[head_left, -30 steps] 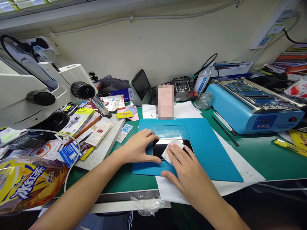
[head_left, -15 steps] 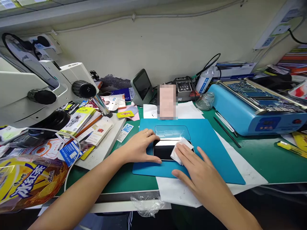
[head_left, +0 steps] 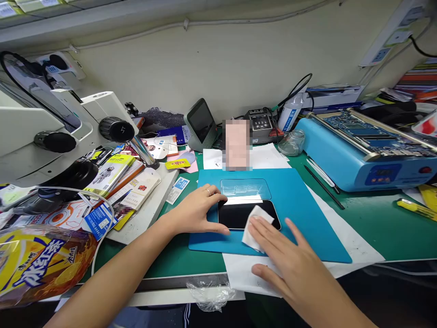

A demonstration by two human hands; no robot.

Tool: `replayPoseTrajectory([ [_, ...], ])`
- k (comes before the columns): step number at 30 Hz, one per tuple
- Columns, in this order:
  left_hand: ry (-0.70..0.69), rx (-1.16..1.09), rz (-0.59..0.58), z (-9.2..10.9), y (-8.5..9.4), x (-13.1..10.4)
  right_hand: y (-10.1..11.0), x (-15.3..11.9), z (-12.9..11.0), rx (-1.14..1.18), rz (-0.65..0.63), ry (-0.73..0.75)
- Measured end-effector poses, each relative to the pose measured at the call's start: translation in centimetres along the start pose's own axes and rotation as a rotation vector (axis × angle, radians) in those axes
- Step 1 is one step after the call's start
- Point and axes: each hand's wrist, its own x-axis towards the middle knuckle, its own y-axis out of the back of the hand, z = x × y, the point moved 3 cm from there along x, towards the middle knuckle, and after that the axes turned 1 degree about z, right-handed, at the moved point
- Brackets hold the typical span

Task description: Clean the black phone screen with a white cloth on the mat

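Observation:
A smartphone [head_left: 235, 216] with a black screen lies face up on a blue mat [head_left: 300, 205]. My left hand [head_left: 201, 212] grips its left end, the thumb along the near edge and the fingers at the far edge. Under the fingertips of my right hand [head_left: 287, 255] is a folded white wipe [head_left: 254, 225], which overlaps the phone's near edge and the mat. My right thumb is spread away from the other fingers. Just beyond the phone lies a clear screen protector sheet [head_left: 246, 187] with a dark outline.
At left stand a microscope [head_left: 92, 123], stacked booklets [head_left: 112, 173] and a large drink bottle [head_left: 44, 264]. A blue machine [head_left: 358, 159] holding circuit boards is at right, with tweezers [head_left: 322, 175] beside it. A small display [head_left: 201, 120] and a glass jar [head_left: 292, 142] stand behind the mat.
My right hand has slid the wipe toward me and down across the phone's near edge, uncovering more of the screen. My left hand stays where it was.

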Motion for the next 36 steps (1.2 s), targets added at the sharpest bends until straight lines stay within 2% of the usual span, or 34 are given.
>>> replayPoseTrajectory([
  [3, 0.007, 0.006, -0.003, -0.1, 0.0, 0.0, 0.1, -1.0, 2.0, -0.067, 0.002, -0.066],
  [5, 0.009, 0.006, -0.007, -0.1, 0.0, 0.1, 0.0, -0.3, 2.3, -0.103, -0.006, -0.099],
  [7, 0.009, -0.005, -0.008, 0.0, 0.0, 0.1, -0.5, 1.3, 1.6, -0.124, -0.011, -0.126],
  [10, 0.003, -0.022, -0.002, 0.0, 0.0, 0.1, -1.4, 4.2, -0.7, -0.099, -0.044, -0.132],
  [13, -0.011, -0.027, 0.001, 0.0, 0.0, 0.0, -1.7, 5.6, -2.7, -0.041, -0.038, -0.118],
  [16, -0.015, -0.019, -0.008, -0.1, 0.0, -0.1, -1.1, 4.3, -2.7, -0.018, -0.024, -0.074],
  [21, 0.002, 0.013, -0.02, -0.2, 0.0, -0.1, 0.2, -0.1, 0.5, -0.053, 0.007, -0.051],
  [24, 0.003, 0.002, -0.015, -0.2, 0.1, 0.0, 0.3, -0.7, 1.3, -0.062, -0.001, -0.027],
  [30, -0.013, -0.007, -0.006, -0.3, 0.0, -0.1, -0.6, 3.0, -0.9, 0.02, -0.087, 0.021],
  [36, -0.049, -0.096, -0.001, -0.5, -0.3, -0.2, -1.8, 6.3, -3.9, 0.102, -0.092, 0.026],
])
